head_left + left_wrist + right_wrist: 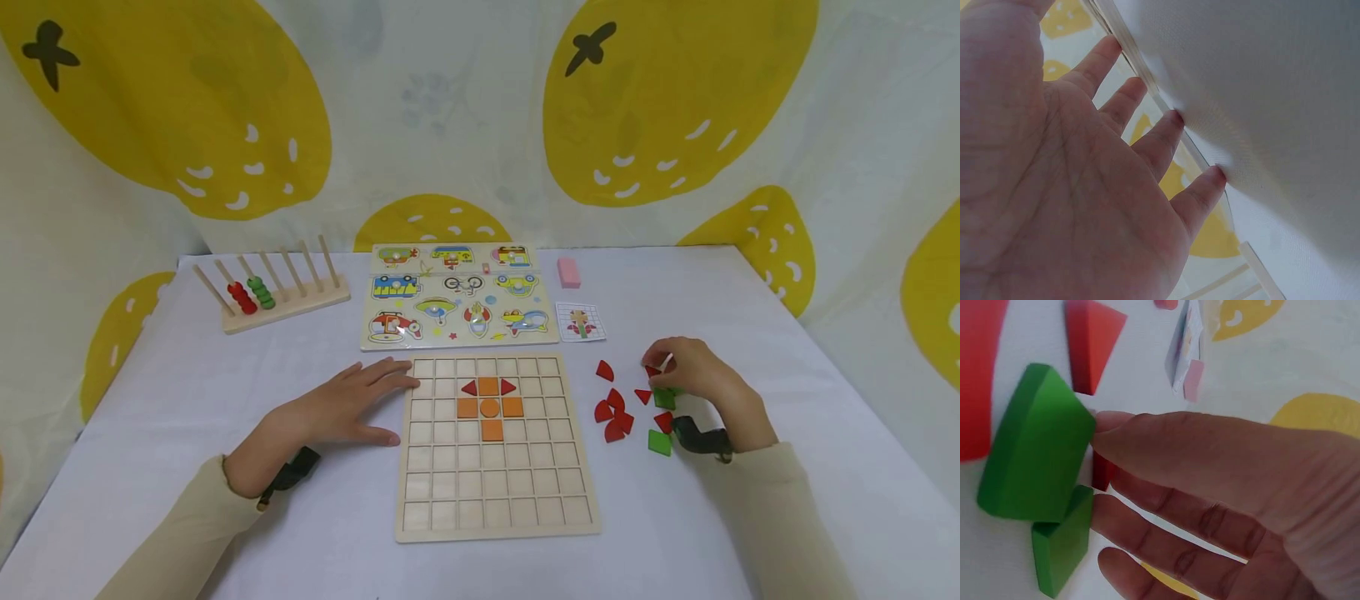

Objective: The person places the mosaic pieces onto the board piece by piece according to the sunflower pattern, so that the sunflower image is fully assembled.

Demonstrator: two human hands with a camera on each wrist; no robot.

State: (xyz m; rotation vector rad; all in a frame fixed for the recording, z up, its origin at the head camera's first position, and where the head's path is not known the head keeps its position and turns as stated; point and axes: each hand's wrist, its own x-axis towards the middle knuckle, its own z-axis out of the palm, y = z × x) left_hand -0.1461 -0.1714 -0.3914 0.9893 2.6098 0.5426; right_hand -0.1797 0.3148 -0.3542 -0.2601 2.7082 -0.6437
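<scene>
My left hand [341, 407] rests on the white cloth with fingers spread, fingertips at the left edge of the wooden grid board [498, 483]. On the board, orange squares [492, 430] surround an orange circle [489, 407], and two red triangles [469, 388] flank the top square. My right hand [696, 367] is over the loose pieces to the right, pinching a small red piece [1103, 471] between thumb and fingertips. Its exact shape is partly hidden by the fingers. Close by the thumb in the right wrist view are green diamond pieces [1038, 450], one overlapping another.
Red quarter-circle pieces [604, 370] lie between board and right hand, a green piece [660, 442] nearer. Behind stand a vehicle puzzle [459, 310], a pattern card [581, 322], a pink block [568, 272] and a peg rack [300, 302] with red and green beads.
</scene>
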